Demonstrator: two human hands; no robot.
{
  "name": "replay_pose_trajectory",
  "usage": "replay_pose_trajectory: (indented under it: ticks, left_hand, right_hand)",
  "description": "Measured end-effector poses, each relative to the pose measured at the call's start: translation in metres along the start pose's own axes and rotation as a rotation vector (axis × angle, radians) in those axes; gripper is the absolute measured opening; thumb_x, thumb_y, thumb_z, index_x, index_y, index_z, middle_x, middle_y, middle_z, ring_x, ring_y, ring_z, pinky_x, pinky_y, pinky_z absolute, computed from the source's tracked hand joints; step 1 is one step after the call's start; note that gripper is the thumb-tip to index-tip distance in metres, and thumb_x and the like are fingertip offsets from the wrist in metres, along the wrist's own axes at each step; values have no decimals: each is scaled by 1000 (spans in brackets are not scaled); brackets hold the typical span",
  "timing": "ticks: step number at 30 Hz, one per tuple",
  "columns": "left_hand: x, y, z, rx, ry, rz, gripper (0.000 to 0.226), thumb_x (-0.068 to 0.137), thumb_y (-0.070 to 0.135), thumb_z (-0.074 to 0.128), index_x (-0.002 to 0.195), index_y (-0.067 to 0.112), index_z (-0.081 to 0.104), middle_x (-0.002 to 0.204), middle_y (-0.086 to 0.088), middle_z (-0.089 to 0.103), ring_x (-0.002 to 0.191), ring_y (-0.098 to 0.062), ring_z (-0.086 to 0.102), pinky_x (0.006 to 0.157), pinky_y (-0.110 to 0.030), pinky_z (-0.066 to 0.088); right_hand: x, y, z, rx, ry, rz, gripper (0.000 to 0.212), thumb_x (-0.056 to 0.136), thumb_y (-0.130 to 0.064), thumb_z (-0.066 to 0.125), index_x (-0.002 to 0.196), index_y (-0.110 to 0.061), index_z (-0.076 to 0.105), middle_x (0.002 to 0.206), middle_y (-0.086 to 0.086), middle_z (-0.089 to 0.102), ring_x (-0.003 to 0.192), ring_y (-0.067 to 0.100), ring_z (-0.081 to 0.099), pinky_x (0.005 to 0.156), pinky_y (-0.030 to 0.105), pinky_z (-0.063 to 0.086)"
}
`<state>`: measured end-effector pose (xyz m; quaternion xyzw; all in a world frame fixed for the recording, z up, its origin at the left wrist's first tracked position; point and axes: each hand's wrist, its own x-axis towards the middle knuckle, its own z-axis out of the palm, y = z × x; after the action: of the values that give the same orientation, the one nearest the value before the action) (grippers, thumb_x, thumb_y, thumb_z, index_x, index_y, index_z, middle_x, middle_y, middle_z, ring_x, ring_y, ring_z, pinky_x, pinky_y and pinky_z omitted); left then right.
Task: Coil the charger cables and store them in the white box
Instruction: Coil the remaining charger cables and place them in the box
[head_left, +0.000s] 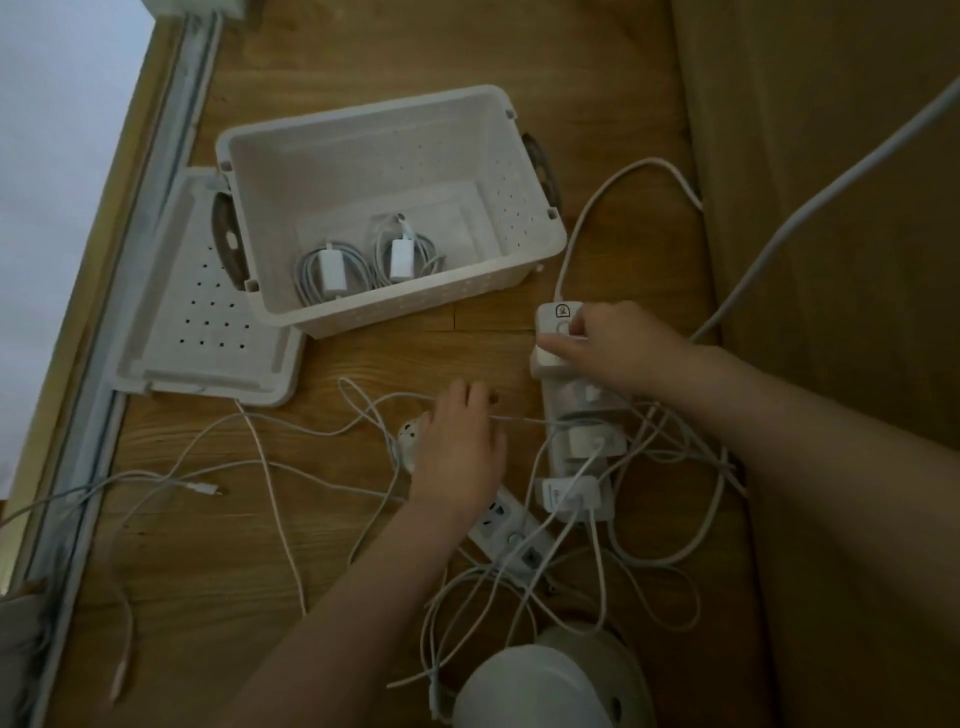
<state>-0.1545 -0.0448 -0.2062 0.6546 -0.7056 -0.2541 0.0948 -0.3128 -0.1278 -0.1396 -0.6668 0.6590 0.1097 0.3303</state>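
Right hand (618, 348): I saw its fingers curled down round a white plug (551, 357) seated at the far end of the strip (563, 316). It looked like a closed pinch, though the fingertips were partly hidden.
Left hand (457, 447): its fingers were bent over a thin cable (519, 420) that ran taut from them toward the strip. I took it as held.
Risk, strip: nothing pinned the strip down, so I judged that a straight pull on the plug could lift the whole strip with it and drag the other plugs seated nearer than the grip.
Risk, tangle: the tangle (649, 467) lay just behind and below the right hand. I expected a hard tug from either hand to tighten its loops into knots rather than free one lead.
Risk, wrong lead: I could not tell whether the left hand's cable belonged to the pinched plug — if not, coiling would stall.
Box (415, 306): it stood open, ahead and left of both grips, near but apart, with its lid (208, 312) beyond it to the left.
Coils (332, 273): two wound chargers already lay on the box floor, well clear of either hand.
Loose cables (270, 467): they were spread on the floor left of the left hand, untouched.
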Motion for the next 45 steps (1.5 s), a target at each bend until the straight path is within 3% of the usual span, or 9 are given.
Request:
replay_pose_trajectory:
  ticks: [3, 9, 13, 17, 22, 30, 36, 39, 45]
  left_hand:
    - [25, 16, 8, -178, -58, -31, 45, 88, 21, 59, 131, 15, 43, 131, -2, 46, 124, -19, 41, 102, -38, 36]
    - [64, 27, 23, -673, -191, -154, 52, 64, 21, 69, 115, 22, 56, 114, -7, 65, 108, -25, 60, 89, -51, 49]
    - [78, 17, 32, -362, -323, -99, 45, 76, 22, 66, 119, 23, 54, 119, -10, 61, 111, -32, 54, 92, -51, 46]
    - [84, 11, 27, -50, -378, -79, 64, 85, 33, 62, 142, 26, 34, 145, -7, 35, 130, -33, 28, 104, -49, 28]
    - [90, 10, 19, 26, -455, -45, 73, 84, 47, 60, 145, 39, 23, 149, -5, 24, 135, -33, 17, 106, -55, 21]
    - [92, 16, 15, 191, -441, -11, 76, 81, 56, 56, 144, 41, 17, 150, -4, 23, 135, -35, 19, 105, -57, 27]
    - [88, 22, 20, 216, -422, -24, 74, 81, 57, 56, 143, 41, 18, 147, -6, 26, 133, -35, 23, 101, -54, 32]
    - [89, 23, 19, 233, -427, -41, 76, 81, 58, 56, 145, 38, 18, 147, -6, 26, 134, -34, 22, 101, -53, 32]
    - [88, 25, 22, 227, -455, -38, 79, 84, 58, 53, 144, 51, 3, 151, -6, 21, 136, -36, 21, 104, -58, 31]
  right_hand:
    - [7, -9, 0, -166, -36, -66, 32, 93, -41, 47, 86, -10, 52, 102, 12, 60, 81, 23, 52, 66, 30, 39]
    - [18, -31, 5, -442, -106, -176, 32, 93, -20, 45, 120, -5, 54, 124, 13, 53, 112, 30, 54, 85, 37, 45]
    - [26, -27, 9, -545, -123, -216, 33, 94, -16, 51, 125, -6, 52, 131, 13, 48, 119, 30, 50, 92, 40, 43]
    - [29, -25, 9, -542, -104, -258, 32, 92, -15, 53, 123, -6, 53, 127, 13, 50, 117, 32, 51, 89, 41, 44]
    - [29, -12, 4, -536, -86, -302, 36, 87, -21, 63, 118, -6, 54, 121, 13, 54, 109, 29, 56, 77, 32, 43]
    - [26, 0, 5, -498, -63, -334, 38, 88, -23, 62, 121, -8, 52, 123, 13, 53, 112, 29, 54, 88, 36, 44]
    - [18, 4, 2, -461, -46, -295, 40, 86, -27, 65, 121, -11, 53, 120, 11, 54, 106, 26, 55, 81, 33, 43]
    - [12, 1, -19, -373, 39, -255, 34, 83, -24, 68, 113, -14, 56, 112, 9, 57, 93, 20, 53, 76, 31, 42]
    - [12, -3, -47, -314, 205, -229, 34, 84, -24, 68, 112, -9, 58, 113, 12, 61, 102, 28, 59, 78, 34, 47]
